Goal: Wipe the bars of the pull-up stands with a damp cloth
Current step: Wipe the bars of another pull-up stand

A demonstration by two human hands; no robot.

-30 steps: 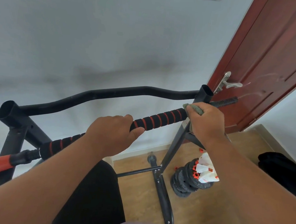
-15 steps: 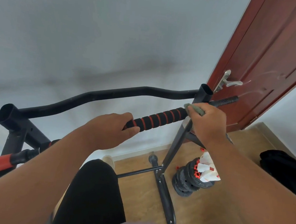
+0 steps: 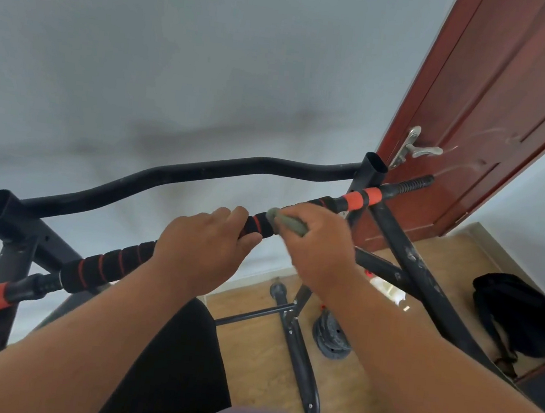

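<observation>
The foam-covered bar (image 3: pixel 103 264) runs from lower left up to the right post (image 3: pixel 374 170), in front of the curved rear bar (image 3: pixel 180 171). The right hand (image 3: pixel 314 241) wraps the green cloth (image 3: pixel 288 223) around it; the left hand (image 3: pixel 202 249) grips the foam just beside. To wipe well, the cloth should probably slide with a steady squeeze and some twisting. Open foam lies toward the orange end (image 3: pixel 361 197); leftward the other hand blocks. The door (image 3: pixel 493 111) stands close behind the post.

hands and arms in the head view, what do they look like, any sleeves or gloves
Both the left hand and the right hand are bare: no gloves, rings or watch show. Both forearms are uncovered as far as the frame's lower edge, so no sleeve is visible.
</observation>
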